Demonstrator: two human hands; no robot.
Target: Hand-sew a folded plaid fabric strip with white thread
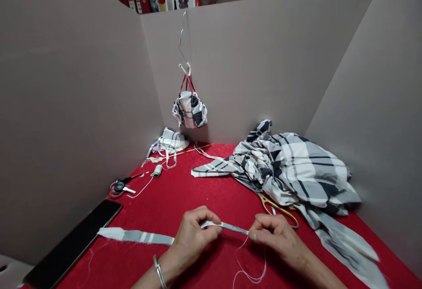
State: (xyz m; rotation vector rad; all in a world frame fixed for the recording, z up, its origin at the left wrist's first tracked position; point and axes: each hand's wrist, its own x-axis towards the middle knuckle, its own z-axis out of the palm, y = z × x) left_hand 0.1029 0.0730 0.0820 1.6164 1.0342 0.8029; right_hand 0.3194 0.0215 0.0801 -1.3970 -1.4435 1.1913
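A narrow grey-and-white fabric strip is stretched between my two hands above the red cloth. My left hand pinches it between thumb and fingers, where it is folded narrow. Its loose, wider end trails left to the phone's edge. My right hand is closed at the strip's right end, thumb against fingers. White thread hangs in loops beneath the right fingertips. A thin dark line shows at those fingers; whether it is a needle I cannot make out.
Checked fabric is heaped at right, with gold-handled scissors partly beneath it. At left lie a black phone, small scissors, a thread spool and a cloth bundle. A checked pouch hangs behind.
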